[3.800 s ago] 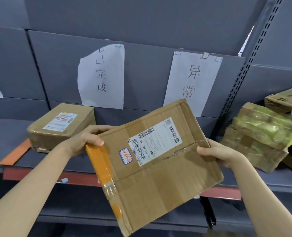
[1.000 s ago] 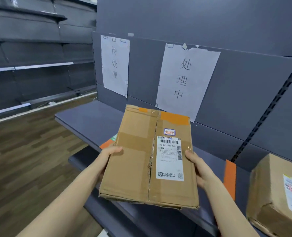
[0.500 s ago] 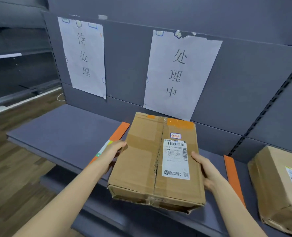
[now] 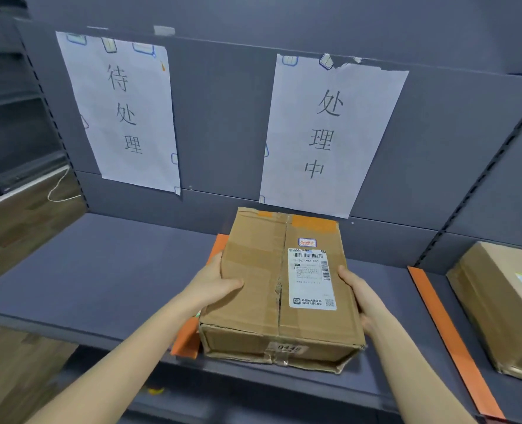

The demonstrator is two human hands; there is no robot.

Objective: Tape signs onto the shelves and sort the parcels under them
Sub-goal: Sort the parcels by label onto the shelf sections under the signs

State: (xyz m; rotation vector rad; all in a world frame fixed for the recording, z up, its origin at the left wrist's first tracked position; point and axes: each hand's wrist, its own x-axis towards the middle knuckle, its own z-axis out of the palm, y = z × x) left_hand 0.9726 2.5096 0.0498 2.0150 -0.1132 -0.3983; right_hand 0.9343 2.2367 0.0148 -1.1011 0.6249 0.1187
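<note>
A flat cardboard parcel point(image 4: 259, 289) with a white shipping label and orange tape lies over the grey shelf point(image 4: 100, 270), right below the paper sign reading 处理中 point(image 4: 330, 133). My left hand point(image 4: 214, 283) grips its left side and my right hand point(image 4: 360, 298) grips its right side. Whether the parcel rests on the shelf or hovers just above it I cannot tell. A second paper sign reading 待处理 point(image 4: 122, 111) is taped to the back panel further left.
Orange divider strips point(image 4: 449, 341) mark off shelf sections; one point(image 4: 186, 341) lies partly under the parcel. Another cardboard parcel point(image 4: 498, 304) sits in the section to the right. A lower shelf edge shows below. Wooden floor point(image 4: 15, 228) lies to the left.
I have carried the parcel left from the other signs to the 处理中 sign, turned it lengthwise, and lowered it forward onto the shelf area. Both hands keep their grip.
</note>
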